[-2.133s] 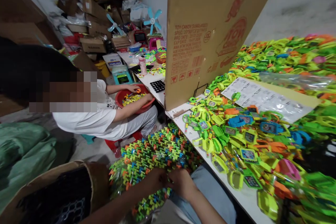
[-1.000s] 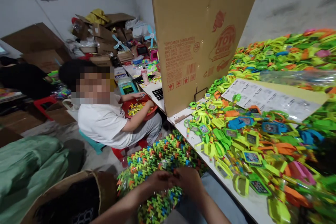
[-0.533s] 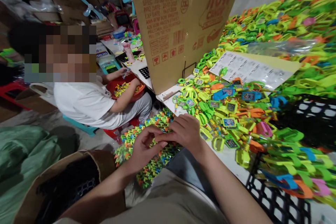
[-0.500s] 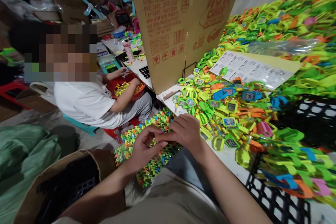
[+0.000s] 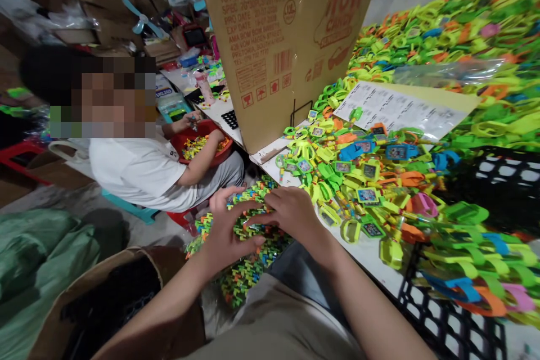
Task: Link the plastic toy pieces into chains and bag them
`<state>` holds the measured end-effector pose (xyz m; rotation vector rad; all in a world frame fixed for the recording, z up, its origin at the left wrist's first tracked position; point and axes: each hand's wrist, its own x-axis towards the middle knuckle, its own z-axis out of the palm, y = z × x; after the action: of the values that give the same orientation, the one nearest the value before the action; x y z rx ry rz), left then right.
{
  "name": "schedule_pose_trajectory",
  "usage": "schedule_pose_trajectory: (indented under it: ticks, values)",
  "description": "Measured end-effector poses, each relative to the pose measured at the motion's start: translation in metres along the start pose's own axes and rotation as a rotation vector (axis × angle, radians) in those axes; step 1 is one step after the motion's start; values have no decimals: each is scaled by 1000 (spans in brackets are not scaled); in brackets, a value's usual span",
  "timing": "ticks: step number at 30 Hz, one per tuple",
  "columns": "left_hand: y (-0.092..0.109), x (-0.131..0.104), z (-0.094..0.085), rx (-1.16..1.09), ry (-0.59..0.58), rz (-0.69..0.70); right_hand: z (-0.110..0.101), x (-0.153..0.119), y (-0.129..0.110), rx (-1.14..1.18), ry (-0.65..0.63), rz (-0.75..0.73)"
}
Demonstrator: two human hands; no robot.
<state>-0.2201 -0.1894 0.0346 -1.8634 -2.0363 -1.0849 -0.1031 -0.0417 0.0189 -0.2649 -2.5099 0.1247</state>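
My left hand (image 5: 225, 230) is raised over a dense bundle of small green, orange and blue pieces (image 5: 248, 264), its fingers spread and nothing in them. Close beside it on the right is my right hand (image 5: 291, 214), thumb and fingers apart, also with nothing visible in it. The bundle lies below both hands, between my lap and the table edge. Right of my right hand, colourful toy watches (image 5: 367, 197) are heaped on the white table (image 5: 383, 278).
A large cardboard box (image 5: 270, 90) stands on the table. Printed sheets (image 5: 396, 109) lie on the heap, and a black grid tray (image 5: 455, 309) is at the right. To the left, a seated person holds a red bowl (image 5: 223, 157). An open carton (image 5: 50, 309) stands lower left.
My hands have come apart; they were touching at the fingers. The left hand's fingers have opened and spread. The camera view has shifted slightly.
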Motion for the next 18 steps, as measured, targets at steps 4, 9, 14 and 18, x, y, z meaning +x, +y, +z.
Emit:
schedule_pose_trajectory:
  ticks: [4, 9, 14, 18]
  values:
    - [1, 0, 7, -7, -150, -148, 3, -2, 2, 47, 19, 28]
    - [-4, -18, 23, -106, -62, -217, 8, -6, 8, 63, -3, 129]
    - [-18, -28, 50, -151, 87, -164, 13, -10, 13, 119, -100, 246]
    - [-48, -26, 75, -173, 112, -290, 20, -14, 15, 231, -253, 362]
